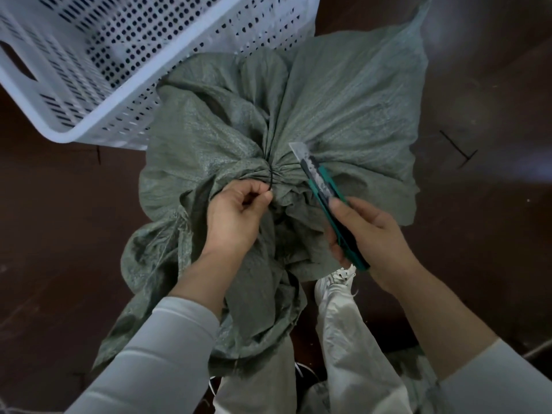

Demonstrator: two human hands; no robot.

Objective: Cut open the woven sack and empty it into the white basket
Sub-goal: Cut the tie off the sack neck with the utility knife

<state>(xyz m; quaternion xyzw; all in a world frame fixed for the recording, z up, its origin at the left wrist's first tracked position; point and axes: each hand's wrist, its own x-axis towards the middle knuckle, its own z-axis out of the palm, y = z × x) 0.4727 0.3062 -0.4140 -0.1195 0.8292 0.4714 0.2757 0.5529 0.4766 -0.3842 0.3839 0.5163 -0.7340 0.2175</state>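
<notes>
A black tie (269, 181) at the sack (343, 115) neck is pinched by the left hand (236, 215); a knife (324, 194), gripped by the right hand (372, 234), is poised for cutting beside the basket (98, 121).

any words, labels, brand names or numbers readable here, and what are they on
None can be read.
The utility knife in the right hand has pale scuffed patches on its body, but no legible letters.
The grey-green woven sack, pinched at its black tie by the left hand, shows no print.
The white basket is bare plastic.
</notes>
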